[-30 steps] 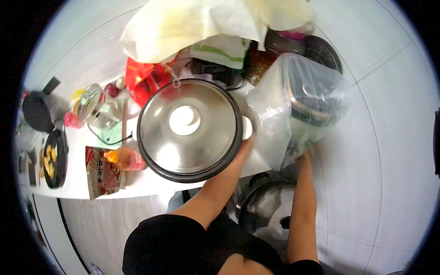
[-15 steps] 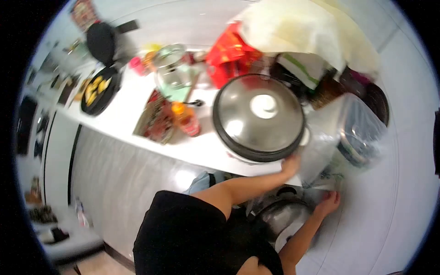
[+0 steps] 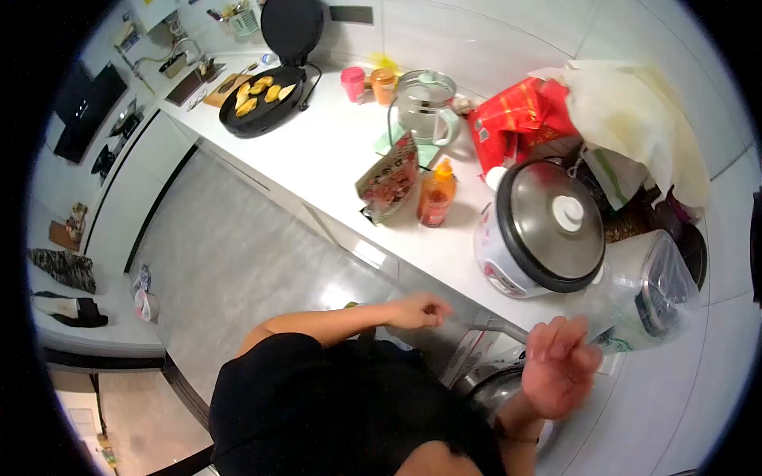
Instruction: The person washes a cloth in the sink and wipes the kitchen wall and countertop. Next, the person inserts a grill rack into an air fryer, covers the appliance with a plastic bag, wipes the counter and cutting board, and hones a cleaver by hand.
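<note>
My left hand (image 3: pixel 419 310) is over the floor just in front of the counter edge, fingers loosely bent, with nothing visible in it. My right hand (image 3: pixel 562 371) is raised close to the camera, palm showing and fingers half curled, also without anything in it. Beyond it stands a rice cooker (image 3: pixel 508 252) with a steel lid (image 3: pixel 548 210), closed, on the counter. A clear plastic bag (image 3: pixel 663 278) with packed items inside lies to the cooker's right, close to my right hand. Below the counter, a shiny metal pot lid (image 3: pixel 500 385) is partly hidden by my right arm.
An orange-capped sauce bottle (image 3: pixel 436 197), a standing food pouch (image 3: pixel 389 184) and a glass kettle (image 3: pixel 425 103) are on the white counter (image 3: pixel 317 170). Farther left, an open electric griddle (image 3: pixel 262 119) holds yellow food pieces. A red bag (image 3: pixel 516 119) leans behind the cooker.
My left hand has drawn back leftward from the rice cooker's edge. My right hand has come up from beside the plastic bag, nearer the camera. The view has turned, showing more floor.
</note>
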`<state>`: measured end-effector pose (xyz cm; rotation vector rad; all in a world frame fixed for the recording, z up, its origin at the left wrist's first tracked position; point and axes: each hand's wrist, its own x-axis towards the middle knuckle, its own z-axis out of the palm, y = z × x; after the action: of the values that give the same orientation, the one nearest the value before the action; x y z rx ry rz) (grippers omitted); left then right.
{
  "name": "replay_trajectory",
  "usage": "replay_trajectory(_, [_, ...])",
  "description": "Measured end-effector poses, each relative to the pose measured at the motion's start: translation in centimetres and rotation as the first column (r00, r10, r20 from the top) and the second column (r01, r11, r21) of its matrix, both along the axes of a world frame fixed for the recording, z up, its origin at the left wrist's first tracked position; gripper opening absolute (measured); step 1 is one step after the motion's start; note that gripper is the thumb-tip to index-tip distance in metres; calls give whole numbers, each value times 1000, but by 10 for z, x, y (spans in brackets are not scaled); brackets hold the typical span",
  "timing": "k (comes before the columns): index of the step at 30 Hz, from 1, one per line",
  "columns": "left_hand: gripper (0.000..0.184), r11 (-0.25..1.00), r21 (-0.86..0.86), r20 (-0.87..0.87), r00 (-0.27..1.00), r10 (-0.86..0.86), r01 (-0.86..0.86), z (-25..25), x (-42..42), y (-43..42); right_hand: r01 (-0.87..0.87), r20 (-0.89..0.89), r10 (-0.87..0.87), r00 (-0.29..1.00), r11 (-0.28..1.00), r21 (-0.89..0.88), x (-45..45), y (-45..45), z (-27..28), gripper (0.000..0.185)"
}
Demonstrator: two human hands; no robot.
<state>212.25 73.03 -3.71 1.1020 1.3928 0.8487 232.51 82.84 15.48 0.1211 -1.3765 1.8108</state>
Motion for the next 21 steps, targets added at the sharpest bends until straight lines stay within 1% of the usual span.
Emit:
replay_trajectory(1, [36,997,-2,-5,997,77,-77,4,-15,-15,-182,-15,182,983,983,16,-20,-16,23,28])
replay_trajectory(2, [37,990,25,18,991,136,-136,3,-29,-33,-354,-10,354,935,935,29,-40,-33,46,22])
replay_trajectory(4, [38,960,73,69,962,265,-270,0,-60,-70,-559,-33,561,827,828,50,-92,-72,78,15])
replay_trajectory(7, [37,925,31,50,924,378,-380,12,-110,-140,-798,-90,796,598,583,-151,-168,-130,100,16])
replay_trajectory(9, [37,902,58,-102,897,431,-427,6,-150,-191,-868,-345,797,496,446,-219,-233,-190,100,17])
replay_trajectory(10, [37,850,105,-130,840,527,-517,2,-166,-217,-889,-549,702,454,404,-218,-269,-233,99,23])
replay_trajectory(11, [37,826,103,-172,808,563,-554,1,-190,-244,-924,-640,671,374,329,-195,-301,-262,98,23])
replay_trajectory(13, [38,774,88,-240,741,627,-626,-2,-224,-296,-958,-696,659,286,227,-178,-349,-303,98,24])
replay_trajectory(14, [39,738,152,-277,688,670,-658,-7,-243,-323,-969,-706,663,248,183,-169,-371,-320,98,25])
replay_trajectory(17, [39,583,164,-373,497,784,-796,10,-282,-389,-984,-730,662,170,71,-165,-424,-362,98,26])
replay_trajectory(20, [37,420,133,-305,366,879,-898,21,-310,-438,-988,-737,670,92,-34,-154,-479,-396,99,28])
replay_trajectory(21, [37,373,120,-307,323,895,-920,22,-319,-450,-986,-735,675,62,-71,-149,-498,-406,99,28])
